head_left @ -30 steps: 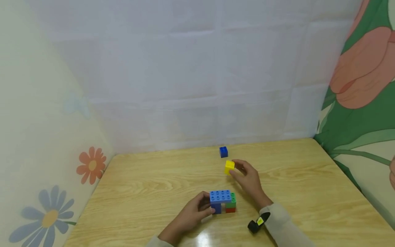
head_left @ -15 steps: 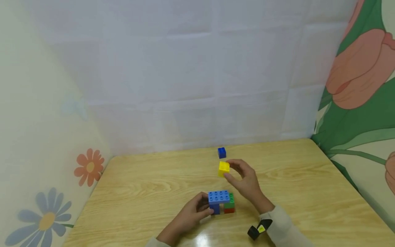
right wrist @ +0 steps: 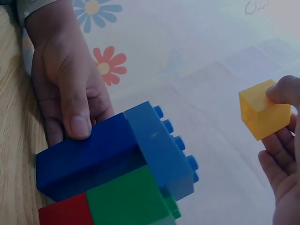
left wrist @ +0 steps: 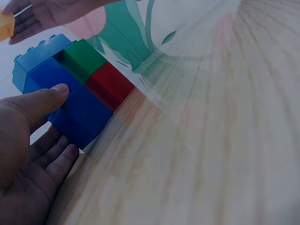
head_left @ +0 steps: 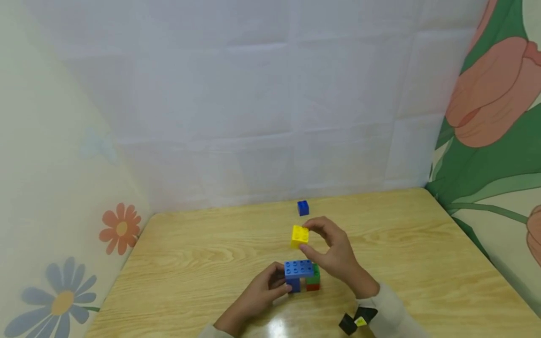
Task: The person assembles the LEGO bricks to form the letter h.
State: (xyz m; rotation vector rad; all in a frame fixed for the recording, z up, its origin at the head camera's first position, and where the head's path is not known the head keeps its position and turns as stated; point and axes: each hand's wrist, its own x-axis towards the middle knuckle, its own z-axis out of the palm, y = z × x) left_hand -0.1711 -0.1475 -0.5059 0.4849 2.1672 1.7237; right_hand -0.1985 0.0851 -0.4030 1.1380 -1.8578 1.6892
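Note:
A small bridge of toy building bricks stands on the table. Its light blue top brick (head_left: 298, 268) spans a pillar of dark blue bricks (left wrist: 82, 115) and a pillar made of a green brick (right wrist: 122, 192) over a red brick (right wrist: 65, 208). My left hand (head_left: 259, 293) grips the dark blue pillar, thumb on the near side and fingers behind. Up in the air, beyond the bridge, my right hand (head_left: 336, 253) pinches a yellow brick (head_left: 299, 236) between thumb and fingertips. The right wrist view shows this brick's hollow underside facing left, toward the bridge.
A loose blue brick (head_left: 303, 208) lies near the back edge of the wooden table (head_left: 203, 253). White cloth (head_left: 253, 103) hangs behind it, with flower-patterned walls on both sides. A black strapped device (head_left: 357, 321) sits at the right wrist.
My right hand has brought the yellow brick leftward and slightly nearer the bridge, tilting it a little. The left hand keeps its grip on the pillar.

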